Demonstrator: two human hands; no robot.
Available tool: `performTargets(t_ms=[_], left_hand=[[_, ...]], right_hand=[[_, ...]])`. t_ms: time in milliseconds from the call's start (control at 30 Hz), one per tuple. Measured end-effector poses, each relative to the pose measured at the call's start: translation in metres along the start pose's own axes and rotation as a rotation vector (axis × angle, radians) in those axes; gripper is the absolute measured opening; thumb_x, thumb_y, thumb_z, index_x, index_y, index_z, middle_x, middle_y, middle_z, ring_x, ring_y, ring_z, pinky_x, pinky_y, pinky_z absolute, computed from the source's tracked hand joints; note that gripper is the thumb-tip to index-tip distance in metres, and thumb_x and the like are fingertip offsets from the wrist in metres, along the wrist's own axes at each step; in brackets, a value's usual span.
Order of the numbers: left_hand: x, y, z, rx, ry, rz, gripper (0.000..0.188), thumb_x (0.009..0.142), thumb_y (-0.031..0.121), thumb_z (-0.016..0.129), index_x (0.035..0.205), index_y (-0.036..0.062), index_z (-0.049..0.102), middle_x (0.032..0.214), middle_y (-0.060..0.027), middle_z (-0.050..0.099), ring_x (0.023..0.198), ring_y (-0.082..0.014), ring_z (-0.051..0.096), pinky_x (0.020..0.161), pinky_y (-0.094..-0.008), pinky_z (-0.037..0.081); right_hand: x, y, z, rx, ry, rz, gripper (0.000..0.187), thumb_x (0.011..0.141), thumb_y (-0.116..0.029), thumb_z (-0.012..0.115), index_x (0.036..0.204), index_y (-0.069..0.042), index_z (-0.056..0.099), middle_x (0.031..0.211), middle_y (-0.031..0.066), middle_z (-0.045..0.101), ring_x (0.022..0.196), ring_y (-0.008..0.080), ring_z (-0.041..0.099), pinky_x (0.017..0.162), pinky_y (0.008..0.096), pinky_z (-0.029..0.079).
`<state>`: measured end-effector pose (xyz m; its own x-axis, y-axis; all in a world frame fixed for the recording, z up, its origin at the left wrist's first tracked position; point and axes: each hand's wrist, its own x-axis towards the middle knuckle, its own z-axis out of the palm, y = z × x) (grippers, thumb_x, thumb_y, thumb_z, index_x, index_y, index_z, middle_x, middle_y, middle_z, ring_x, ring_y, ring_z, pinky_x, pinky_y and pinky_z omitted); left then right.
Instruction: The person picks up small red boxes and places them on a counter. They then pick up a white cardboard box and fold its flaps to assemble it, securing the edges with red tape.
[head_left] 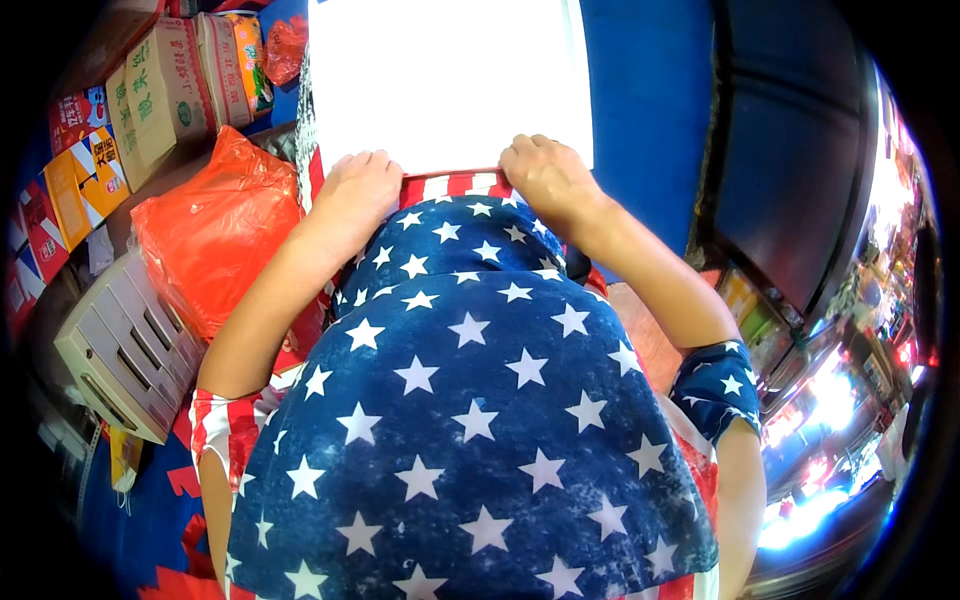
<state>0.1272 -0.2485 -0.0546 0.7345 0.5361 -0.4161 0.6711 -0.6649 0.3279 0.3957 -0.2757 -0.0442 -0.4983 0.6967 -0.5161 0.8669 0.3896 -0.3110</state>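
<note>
Head view has a large white sheet (450,85) at its top centre, beyond the person's lap, so bright that any marks on its face cannot be made out. The left hand (357,195) is at the near left corner of the sheet and the right hand (553,180) near its right corner, backs of both turned up. The fingers on each side are curled at the near edge; whether they pinch the sheet or merely rest on it, I cannot tell. Between the hands runs a strip of red-and-white striped cloth (455,186), and nearer lies the person's blue shirt (450,345), printed with white stars.

Left of the left forearm sits a bulging red plastic bag (220,235); its contents are hidden. Just beside it, a beige plastic box (130,320) with dark slots stands tilted, its inside out of sight. Farther up are a brown carton (160,90) and a narrower carton (222,70) next to it, neither showing what it holds, then an orange packet (250,60) and a small crumpled red bag (286,50). Printed red and orange boxes (85,185) line the far left. Right of the sheet spreads a blue surface (645,110), bordered by a large dark panel (790,150).
</note>
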Motion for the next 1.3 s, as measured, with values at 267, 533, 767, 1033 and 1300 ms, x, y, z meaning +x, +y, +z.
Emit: performTargets(t_ms=[267,533,767,1033,1300], left_hand=[[0.008,0.004,0.009,-0.077,0.06,-0.042,0.013,0.082,0.004,0.057,0.089,0.0003,0.068,0.093,-0.0161,0.066,0.094,-0.0314,0.066,0.083,-0.0402,0.054],[0.032,0.014,0.002,-0.125,-0.058,0.065,0.015,0.086,0.006,0.055,0.093,-0.0014,0.066,0.095,-0.0179,0.064,0.096,-0.0336,0.063,0.086,-0.041,0.052],[0.007,0.001,0.0,-0.065,0.028,-0.02,0.013,0.083,0.008,0.06,0.087,-0.0008,0.069,0.092,-0.0189,0.067,0.091,-0.0321,0.067,0.08,-0.0402,0.055],[0.034,0.019,0.01,-0.162,0.055,0.043,0.015,0.087,0.009,0.056,0.093,-0.0006,0.065,0.094,-0.0169,0.063,0.094,-0.0321,0.063,0.087,-0.0403,0.051],[0.007,-0.004,0.004,0.016,0.02,-0.005,0.014,0.08,0.009,0.062,0.086,-0.0007,0.07,0.087,-0.0172,0.067,0.086,-0.033,0.068,0.075,-0.0413,0.057]], right_hand=[[0.029,-0.019,0.006,0.08,0.036,-0.118,0.012,0.085,-0.001,0.061,0.096,-0.004,0.064,0.099,0.013,0.064,0.1,0.0285,0.064,0.085,0.0368,0.054],[0.039,-0.019,0.01,0.045,-0.025,-0.144,0.011,0.085,-0.003,0.063,0.094,-0.004,0.069,0.099,0.0134,0.068,0.099,0.028,0.067,0.087,0.0374,0.055],[0.019,-0.003,0.006,0.041,0.014,-0.058,0.009,0.087,-0.007,0.064,0.092,-0.004,0.069,0.098,0.0149,0.067,0.097,0.0276,0.066,0.084,0.0373,0.054],[0.045,-0.038,0.007,0.058,0.051,-0.105,0.01,0.085,-0.006,0.064,0.094,-0.003,0.069,0.098,0.016,0.068,0.097,0.0291,0.067,0.086,0.0367,0.054],[0.015,0.001,-0.004,-0.054,-0.001,-0.051,0.013,0.08,-0.003,0.068,0.092,-0.005,0.069,0.097,0.0144,0.068,0.096,0.0275,0.067,0.082,0.0365,0.056]])
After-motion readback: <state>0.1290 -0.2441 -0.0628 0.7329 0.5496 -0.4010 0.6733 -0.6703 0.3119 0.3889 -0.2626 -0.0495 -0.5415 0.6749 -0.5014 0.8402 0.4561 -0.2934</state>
